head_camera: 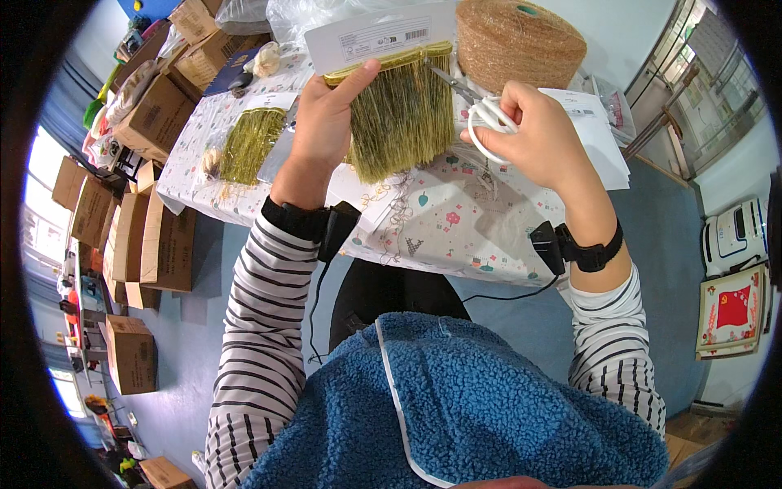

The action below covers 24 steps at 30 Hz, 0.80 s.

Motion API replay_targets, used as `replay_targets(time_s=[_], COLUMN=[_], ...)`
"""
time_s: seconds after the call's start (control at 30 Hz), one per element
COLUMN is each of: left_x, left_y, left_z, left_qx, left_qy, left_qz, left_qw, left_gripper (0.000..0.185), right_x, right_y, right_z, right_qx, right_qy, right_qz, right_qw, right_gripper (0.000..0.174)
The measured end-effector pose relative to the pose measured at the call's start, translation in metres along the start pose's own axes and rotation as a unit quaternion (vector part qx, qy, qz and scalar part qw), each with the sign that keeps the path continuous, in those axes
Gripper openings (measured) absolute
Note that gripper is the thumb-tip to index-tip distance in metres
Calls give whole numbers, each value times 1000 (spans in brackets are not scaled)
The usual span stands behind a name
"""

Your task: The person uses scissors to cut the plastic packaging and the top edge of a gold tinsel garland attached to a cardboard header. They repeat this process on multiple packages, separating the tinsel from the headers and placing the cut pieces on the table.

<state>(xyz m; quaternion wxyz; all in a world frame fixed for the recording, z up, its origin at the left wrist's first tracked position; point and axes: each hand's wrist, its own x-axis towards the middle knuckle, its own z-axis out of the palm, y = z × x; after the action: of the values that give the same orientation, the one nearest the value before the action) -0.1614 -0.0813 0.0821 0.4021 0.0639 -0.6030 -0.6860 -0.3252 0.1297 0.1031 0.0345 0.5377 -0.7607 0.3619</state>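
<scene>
My left hand (330,116) pinches the left end of a gold-green tinsel fringe (400,122), whose strands hang down from a braided top band. Behind that band shows a white backing card (379,36) bearing print and a barcode. In my right hand (537,131) is a pair of scissors (489,116) with white handles, fingers through the loops. The metal blades point up and left, their tips at the band near its right end; whether they touch it I cannot tell.
A large cone of coppery yarn (519,46) stands behind the scissors. Another carded fringe (252,143) lies on the left of the flowered tablecloth (452,238). White cards (586,140) are stacked at right, and loose thread (397,208) trails near the front. Cardboard boxes (165,244) crowd the left floor.
</scene>
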Motion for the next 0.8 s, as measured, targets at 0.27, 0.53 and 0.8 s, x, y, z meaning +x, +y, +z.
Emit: replay_targets(time_s=[0.27,0.53,0.8], left_x=[-1,-2,-4], left_y=[-4,-6,-5], left_z=[2,9,13], left_qx=[16,41,73], left_qy=[1,-6,2], left_qz=[2,41,48], left_qw=[1000,998,996], left_gripper=[36,35,31], right_x=[-1,-3,-4], right_y=[-5,-1,3], right_z=[-2,4,2], right_qx=[-35,-33,-44], right_qy=[-11,9,-16], right_qz=[34,23,40], right_qw=[999,999,998], right_gripper=[54,47,48])
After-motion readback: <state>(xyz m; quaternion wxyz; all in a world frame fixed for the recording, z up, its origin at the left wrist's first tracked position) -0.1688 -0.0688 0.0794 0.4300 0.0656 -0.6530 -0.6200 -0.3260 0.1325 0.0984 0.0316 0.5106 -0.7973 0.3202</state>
